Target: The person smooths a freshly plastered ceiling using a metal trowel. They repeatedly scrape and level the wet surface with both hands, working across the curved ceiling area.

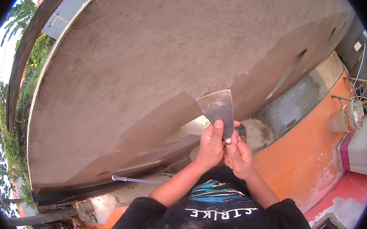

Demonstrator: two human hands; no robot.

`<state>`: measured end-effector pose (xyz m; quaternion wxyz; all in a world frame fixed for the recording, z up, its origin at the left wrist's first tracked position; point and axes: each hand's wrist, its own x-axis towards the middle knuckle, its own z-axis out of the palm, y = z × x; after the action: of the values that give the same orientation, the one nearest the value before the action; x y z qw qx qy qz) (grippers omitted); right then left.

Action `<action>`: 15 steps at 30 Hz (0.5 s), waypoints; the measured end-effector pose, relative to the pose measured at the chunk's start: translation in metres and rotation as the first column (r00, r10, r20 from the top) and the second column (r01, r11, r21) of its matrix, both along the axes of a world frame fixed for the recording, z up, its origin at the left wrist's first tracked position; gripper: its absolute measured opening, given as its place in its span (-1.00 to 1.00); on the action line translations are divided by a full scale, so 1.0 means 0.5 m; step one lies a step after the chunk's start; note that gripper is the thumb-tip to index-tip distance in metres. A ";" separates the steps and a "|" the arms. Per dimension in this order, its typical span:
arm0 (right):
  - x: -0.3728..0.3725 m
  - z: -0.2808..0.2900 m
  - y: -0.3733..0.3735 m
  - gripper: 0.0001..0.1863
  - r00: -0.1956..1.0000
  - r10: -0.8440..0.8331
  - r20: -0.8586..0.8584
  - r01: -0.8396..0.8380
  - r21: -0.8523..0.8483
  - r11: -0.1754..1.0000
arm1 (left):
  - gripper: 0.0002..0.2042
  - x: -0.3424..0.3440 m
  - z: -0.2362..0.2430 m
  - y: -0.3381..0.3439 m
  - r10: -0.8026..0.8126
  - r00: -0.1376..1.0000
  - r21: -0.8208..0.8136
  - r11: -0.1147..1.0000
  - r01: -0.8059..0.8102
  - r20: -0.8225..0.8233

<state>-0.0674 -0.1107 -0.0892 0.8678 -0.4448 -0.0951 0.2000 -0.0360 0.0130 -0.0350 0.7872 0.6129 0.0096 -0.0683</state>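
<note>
Both of my hands are closed on a wide putty knife (218,107) with a dark, flared metal blade. My left hand (211,146) pinches the lower part of the blade, its thumb lying on the face. My right hand (240,156) grips the handle just below the metal collar, hiding most of it. The blade points up, in front of a broad grey-brown plastered wall (145,66); I cannot tell whether its edge touches the wall. A pale patch shows behind my left hand, too covered to name.
A pale pipe (137,179) sticks out at the left. Wet grey cement (286,110) lies along the wall's foot, bordered by an orange surface (299,157). Buckets (338,121) stand at the right, near a white and purple covered object (359,152). Plants (17,140) grow beyond the wall's left edge.
</note>
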 end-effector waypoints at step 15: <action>0.040 0.034 0.024 -0.85 0.991 -0.012 0.132 0.015 -0.026 1.000 | -0.48 0.026 0.024 0.009 0.066 0.968 -0.008 0.998 -0.066 0.240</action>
<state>-0.0475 -0.0988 -0.0721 0.8549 -0.4693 -0.1467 0.1654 -0.0228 0.0177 -0.0230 0.7842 0.6162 -0.0652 0.0327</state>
